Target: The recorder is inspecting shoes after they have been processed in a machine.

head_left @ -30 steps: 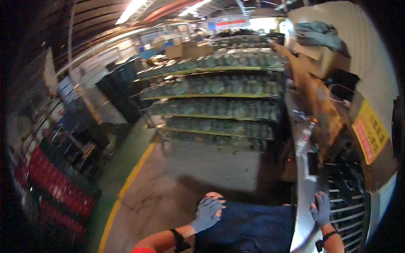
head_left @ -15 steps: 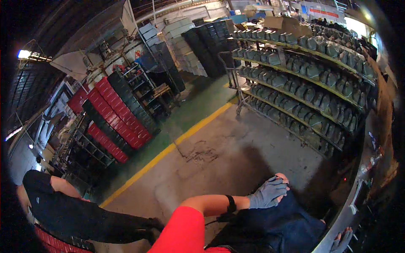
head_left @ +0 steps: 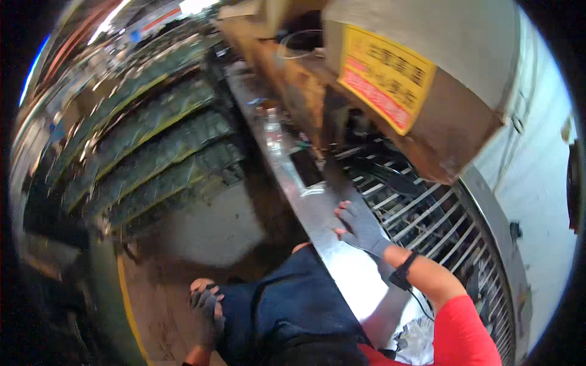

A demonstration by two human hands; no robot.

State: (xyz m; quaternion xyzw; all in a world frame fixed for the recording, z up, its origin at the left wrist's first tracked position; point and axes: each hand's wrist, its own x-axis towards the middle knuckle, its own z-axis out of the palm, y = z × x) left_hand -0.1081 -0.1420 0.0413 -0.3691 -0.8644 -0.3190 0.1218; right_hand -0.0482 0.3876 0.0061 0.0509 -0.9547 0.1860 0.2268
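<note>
My left hand (head_left: 207,308), in a grey fingerless glove, rests over my left knee with the fingers draped on it and no object showing in it. On the shiny metal ledge (head_left: 332,253) to my right lies my right hand (head_left: 363,229), gloved alike, fingers apart and empty. A black band with a small device and a thin cable (head_left: 404,271) circles the right wrist. Just beyond that hand, metal bars (head_left: 436,229) run across a long conveyor-like bed. Dark shorts (head_left: 287,299) cover my lap between the hands.
A boxy housing (head_left: 439,46) with a yellow warning label (head_left: 387,79) overhangs the bars. Crumpled, shiny wrapping (head_left: 418,338) lies on the ledge near me. On the left stands a blurred multi-tier rack (head_left: 165,134) of grey shoe-like forms, past the concrete floor (head_left: 213,229).
My view has swung right, bringing the ledge, bars and housing into sight; the co-worker in black has left the picture. My left hand stays on the knee, my right on the ledge.
</note>
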